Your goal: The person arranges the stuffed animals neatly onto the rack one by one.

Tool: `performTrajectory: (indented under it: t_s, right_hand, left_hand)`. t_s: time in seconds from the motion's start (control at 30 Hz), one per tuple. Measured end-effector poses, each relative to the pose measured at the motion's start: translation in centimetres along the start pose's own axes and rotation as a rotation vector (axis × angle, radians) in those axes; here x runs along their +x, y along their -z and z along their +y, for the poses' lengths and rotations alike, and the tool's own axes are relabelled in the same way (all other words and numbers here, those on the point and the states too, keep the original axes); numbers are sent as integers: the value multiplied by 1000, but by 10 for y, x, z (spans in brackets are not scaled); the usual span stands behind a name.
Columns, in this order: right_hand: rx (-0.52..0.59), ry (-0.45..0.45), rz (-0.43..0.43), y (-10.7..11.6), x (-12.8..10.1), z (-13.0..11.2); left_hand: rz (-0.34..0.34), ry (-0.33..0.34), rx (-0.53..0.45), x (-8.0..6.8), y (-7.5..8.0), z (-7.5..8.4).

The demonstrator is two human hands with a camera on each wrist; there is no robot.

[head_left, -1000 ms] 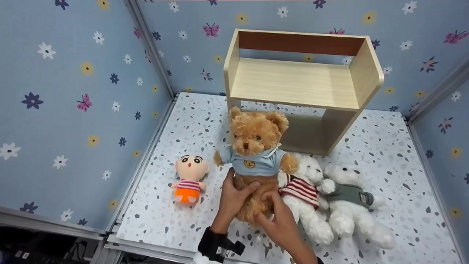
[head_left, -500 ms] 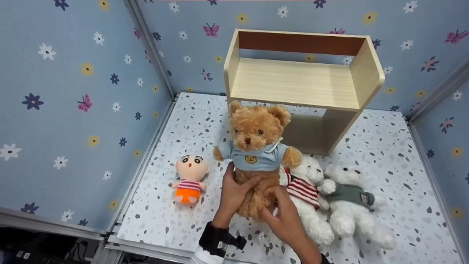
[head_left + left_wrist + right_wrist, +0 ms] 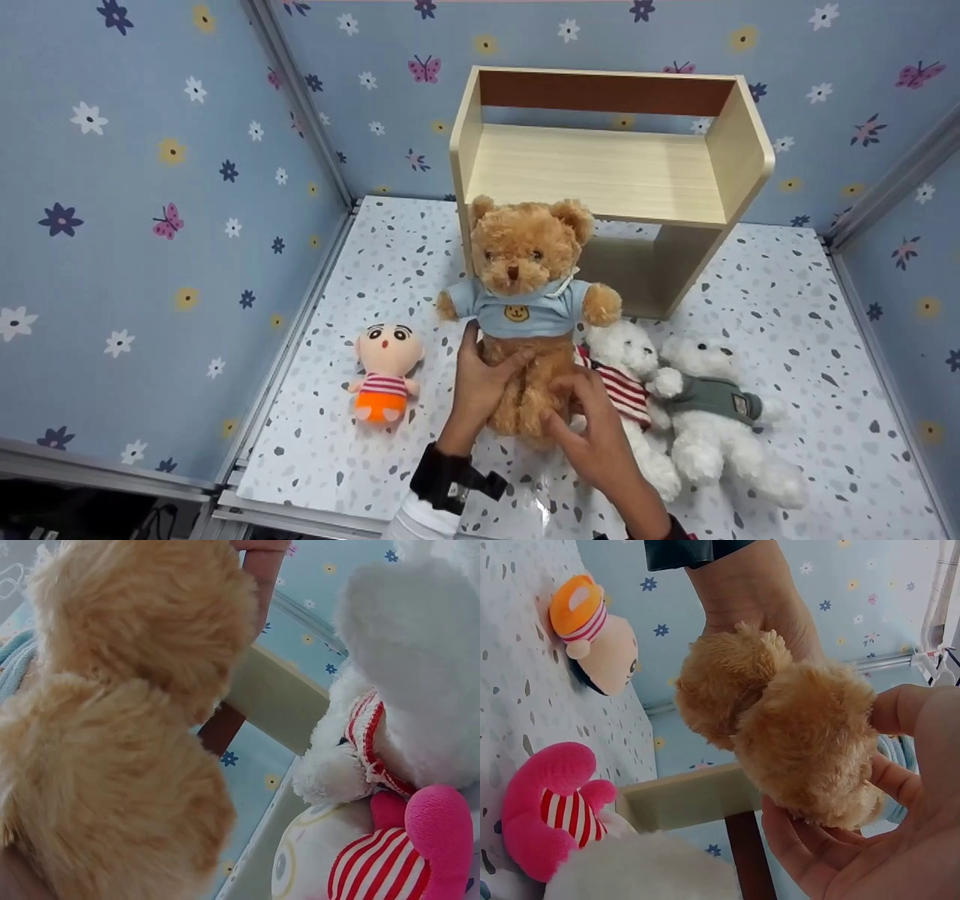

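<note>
1. The left hand (image 3: pixel 480 379) is curled round the left side of the brown teddy bear (image 3: pixel 525 300), thumb across its belly and fingers behind its body.
2. The right hand (image 3: pixel 592 435) grips the bear's lower body and legs from the right, fingers wrapped into the fur; the right wrist view shows the palm cupped under one furry leg (image 3: pixel 810 742).
3. The bear is held upright, facing the person, just above the speckled bench (image 3: pixel 375 255) and directly in front of the wooden shelf (image 3: pixel 607 165). Its head overlaps the shelf's front edge in the head view; I cannot tell whether they touch.
4. The bear wears a light blue shirt with a small yellow badge on the chest.
5. Just to the right of the bear lies a white bear in a red-striped top (image 3: pixel 622 390), touching the right hand's side, and next to it a white bear in a grey-green top (image 3: pixel 712 405).
6. A small doll with an orange bottom (image 3: pixel 384 367) lies on the bench to the left, apart from the left hand.
</note>
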State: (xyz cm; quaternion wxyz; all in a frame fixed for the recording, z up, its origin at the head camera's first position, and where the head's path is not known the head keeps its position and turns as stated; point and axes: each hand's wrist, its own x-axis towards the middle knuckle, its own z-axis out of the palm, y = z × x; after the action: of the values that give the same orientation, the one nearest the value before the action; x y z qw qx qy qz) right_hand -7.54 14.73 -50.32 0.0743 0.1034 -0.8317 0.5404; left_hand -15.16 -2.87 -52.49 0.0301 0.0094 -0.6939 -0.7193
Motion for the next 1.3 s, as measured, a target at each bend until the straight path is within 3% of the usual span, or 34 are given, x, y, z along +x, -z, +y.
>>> performTrajectory:
  t_s: [0.33,0.53,0.93,1.3]
  right_hand:
    - [60,27,56,15,7,6]
    - [90,-11,98,33,18,11]
    - [-44,-93,229,89,52,20]
    - [-108,-187,285,121,69,29]
  left_hand:
    - [-7,-41,5,13,-3,5]
    - [5,-48,5,18,-2,10]
    - [3,-6,63,27,-1,21]
    - [14,-62,50,33,-6,26]
